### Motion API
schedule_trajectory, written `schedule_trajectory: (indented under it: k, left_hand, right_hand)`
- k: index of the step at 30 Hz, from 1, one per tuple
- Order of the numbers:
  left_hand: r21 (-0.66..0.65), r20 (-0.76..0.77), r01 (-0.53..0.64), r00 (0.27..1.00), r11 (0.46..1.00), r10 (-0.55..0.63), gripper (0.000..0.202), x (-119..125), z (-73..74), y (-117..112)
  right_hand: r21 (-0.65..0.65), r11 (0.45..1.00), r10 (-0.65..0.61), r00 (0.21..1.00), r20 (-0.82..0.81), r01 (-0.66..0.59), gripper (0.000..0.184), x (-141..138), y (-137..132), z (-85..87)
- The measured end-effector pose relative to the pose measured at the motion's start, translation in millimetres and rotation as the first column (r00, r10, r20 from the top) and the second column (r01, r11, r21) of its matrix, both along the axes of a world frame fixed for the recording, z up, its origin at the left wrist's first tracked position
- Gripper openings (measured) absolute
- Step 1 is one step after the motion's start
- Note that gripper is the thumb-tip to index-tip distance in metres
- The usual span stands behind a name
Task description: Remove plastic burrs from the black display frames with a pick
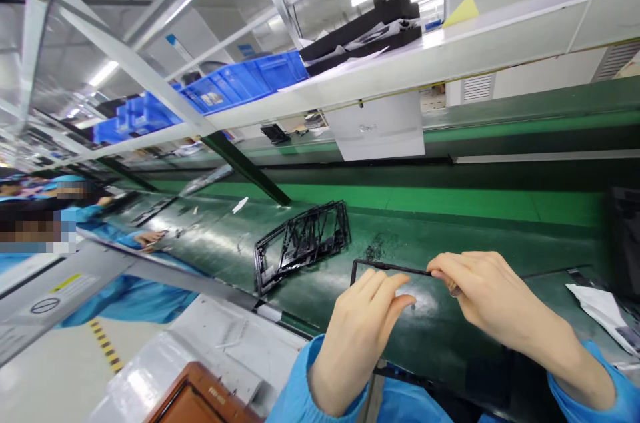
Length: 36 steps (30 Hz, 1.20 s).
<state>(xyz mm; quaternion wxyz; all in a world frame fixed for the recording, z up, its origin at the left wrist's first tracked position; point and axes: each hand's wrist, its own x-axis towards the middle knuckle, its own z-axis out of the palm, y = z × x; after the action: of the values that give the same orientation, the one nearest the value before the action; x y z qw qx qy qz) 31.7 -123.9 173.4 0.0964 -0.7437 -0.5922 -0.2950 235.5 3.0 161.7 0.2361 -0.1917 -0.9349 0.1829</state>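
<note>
A thin black rectangular frame (387, 267) lies over the green work surface in front of me. My right hand (483, 296) has its fingertips closed in a pinch on the frame's far edge. Beside the frame's left corner is my left hand (367, 326), thumb and index finger apart with a gap between them; its other fingers are partly hidden, and any contact with the frame cannot be made out. Part of the frame is covered by both hands. To the left stands a loose pile of similar black frames (303, 240), stacked at a tilt. Small black scraps (380, 246) lie just beyond the frame.
A white packet (600, 310) and a dark object (623, 243) are at the right. Blue bins (250, 80) and black foam trays (360, 33) sit on the overhead shelf. A slanted green post (245, 166) rises behind the pile. A co-worker's hand (149, 238) is farther left.
</note>
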Motion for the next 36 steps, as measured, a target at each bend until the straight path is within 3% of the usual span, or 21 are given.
schedule_trajectory:
  k: [3, 9, 13, 16, 20, 22, 26, 30, 32, 36]
  left_hand:
    - [0.023, 0.053, -0.003, 0.999, 1.0, 0.002, 0.008, 2.5, -6.6, 2.7]
    - [0.191, 0.154, 0.031, 0.986, 0.981, -0.061, 0.015, 7.7, 3.6, 3.0]
    - [0.173, 0.275, 0.147, 0.942, 0.974, -0.191, 0.018, 15.8, -2.0, 8.9]
    - [0.204, 0.458, 0.201, 0.846, 0.958, -0.275, 0.015, 22.2, -6.6, 13.6]
    - [0.253, 0.735, 0.158, 0.61, 0.954, -0.296, 0.016, 23.1, -4.3, 14.5]
    - [0.241, 0.77, 0.13, 0.578, 0.962, -0.271, 0.017, 18.9, -0.8, 12.7]
    - [0.222, 0.645, 0.04, 0.744, 0.974, -0.177, 0.012, 4.8, 9.3, 5.6]
    - [0.222, 0.322, 0.006, 0.944, 0.975, -0.079, 0.015, -3.9, 16.9, 0.7]
    - [0.241, 0.152, -0.004, 0.988, 0.971, -0.034, 0.02, -3.4, 14.7, 1.1]
    - [0.247, -0.051, -0.002, 0.999, 0.969, 0.015, 0.037, 0.0, -0.4, 4.3]
  right_hand:
    - [-0.003, 1.0, -0.01, 1.0, 0.007, 0.01, 0.041, 0.4, 0.1, 1.0]
    - [-0.009, 1.0, 0.028, 0.999, 0.023, -0.028, 0.032, -0.5, -2.2, 5.0]
    - [0.02, 1.0, 0.006, 1.0, 0.017, -0.006, 0.037, -1.3, -4.2, 4.4]
    - [0.041, 0.999, -0.018, 1.0, 0.013, 0.018, 0.036, -0.5, -5.1, 4.2]
    - [0.061, 0.998, -0.025, 1.0, -0.007, 0.025, 0.035, 1.2, -4.1, 6.1]
    - [0.064, 0.998, -0.014, 1.0, -0.009, 0.015, 0.034, 2.0, -3.6, 7.0]
    - [0.04, 0.999, -0.007, 1.0, 0.011, 0.006, 0.029, 3.5, -4.1, 8.3]
    - [0.031, 1.0, 0.001, 1.0, -0.004, -0.001, 0.028, 3.1, -4.1, 8.7]
    - [0.035, 0.999, -0.003, 1.0, -0.01, 0.003, 0.028, 2.5, -3.1, 8.3]
    - [0.023, 0.999, -0.025, 1.0, 0.015, 0.025, 0.032, 1.6, -1.5, 7.6]
